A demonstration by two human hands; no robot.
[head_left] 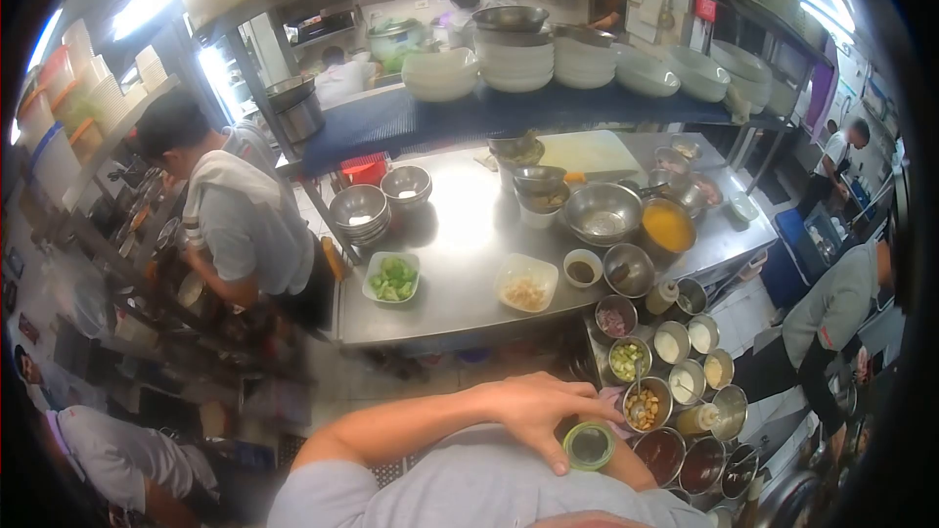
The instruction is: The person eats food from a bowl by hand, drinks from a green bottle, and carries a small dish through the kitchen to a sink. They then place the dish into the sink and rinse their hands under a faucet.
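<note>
My left hand (548, 416) reaches in from the lower left, its thumb and fingers curved around a green-rimmed cup (589, 446) with dark contents. Part of my right forearm shows behind the cup; my right hand is hidden there, so its hold cannot be made out. Just right of my left fingertips sits a metal bowl of brown pieces (646, 405) with a spoon in it. Behind that are a bowl of chopped green pieces (627, 362) and a bowl of pinkish pieces (614, 319).
A steel counter (440, 284) ahead bears a tub of green vegetables (392, 278), a white bowl of pale shreds (526, 284) and metal bowls. Above is a shelf (391, 122) with stacked bowls. Sauce bowls (660, 456) stand at right. Co-workers (249, 215) stand on both sides.
</note>
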